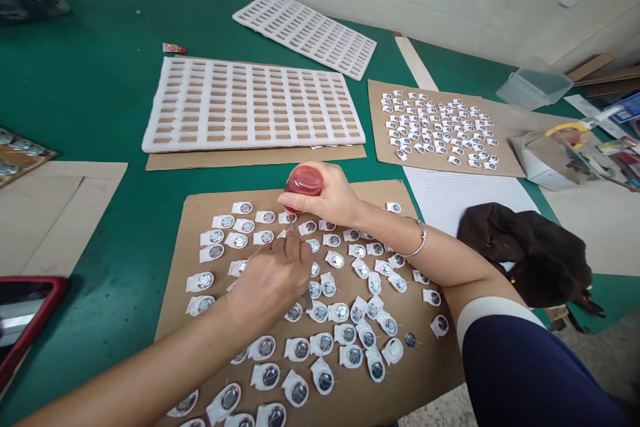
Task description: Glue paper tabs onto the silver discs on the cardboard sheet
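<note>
My right hand [330,195] is wrapped round a red, rounded squeeze bottle [304,181], held above the far part of a cardboard sheet [425,373]. The bottle's lower end is mostly hidden by my fingers and the parts below. Just in front of it, my left hand [283,270] is closed, fingertips pinched together by one of the white-tabbed parts. A thin grey metal tool [308,299], perhaps tweezers, sticks out below that hand. Many small round metal discs on white tabs [299,390] lie in loose rows on the sheet. One dark disc [410,340] lies there without a tab.
Behind the sheet lie a white foam tray [225,147] with slots and a second foam tray [305,33]. More tabbed discs cover another cardboard sheet [380,140] at right. A dark cloth [525,247], white paper [440,193] and yellow-handled scissors [570,128] are also at right.
</note>
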Tool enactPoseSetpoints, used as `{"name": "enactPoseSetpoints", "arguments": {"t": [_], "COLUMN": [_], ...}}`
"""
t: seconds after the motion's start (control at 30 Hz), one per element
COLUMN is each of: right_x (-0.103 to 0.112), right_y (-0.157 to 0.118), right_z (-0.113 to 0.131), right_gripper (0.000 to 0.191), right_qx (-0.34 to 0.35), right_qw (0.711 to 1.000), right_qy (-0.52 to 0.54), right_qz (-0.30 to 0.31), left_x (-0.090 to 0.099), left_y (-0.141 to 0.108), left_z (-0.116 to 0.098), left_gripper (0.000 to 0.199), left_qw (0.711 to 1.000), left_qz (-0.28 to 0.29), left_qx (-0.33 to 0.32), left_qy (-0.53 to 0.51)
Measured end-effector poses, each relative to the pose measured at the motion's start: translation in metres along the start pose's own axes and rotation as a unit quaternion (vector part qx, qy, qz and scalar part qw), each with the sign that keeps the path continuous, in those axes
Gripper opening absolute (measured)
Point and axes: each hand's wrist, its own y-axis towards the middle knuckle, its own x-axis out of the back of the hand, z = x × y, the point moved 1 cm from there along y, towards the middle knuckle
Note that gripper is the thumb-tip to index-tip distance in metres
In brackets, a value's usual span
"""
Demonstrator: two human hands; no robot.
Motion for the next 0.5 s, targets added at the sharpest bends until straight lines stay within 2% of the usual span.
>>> {"name": "enactPoseSetpoints", "arguments": {"t": [0.27,0.5], "right_x": [0.0019,0.0030], "right_y": [0.0010,0.0013], "right_z": [-0.0013,-0.0006], "right_gripper": [0.029,0.028], "right_qx": [-0.005,-0.005], "right_qw": [1.000,1.000], "right_qy": [-0.007,-0.007], "right_qz": [-0.012,-0.002], "left_x": [0.0090,0.0078], "left_y": [0.0042,0.0034], "left_z": [0.0031,0.0047], "left_gripper": [0.034,0.035], "left_qw": [1.000,1.000], "left_qz": [0.020,0.029], "left_qx": [-0.002,-0.001], "left_qy": [-0.007,-0.013]}}
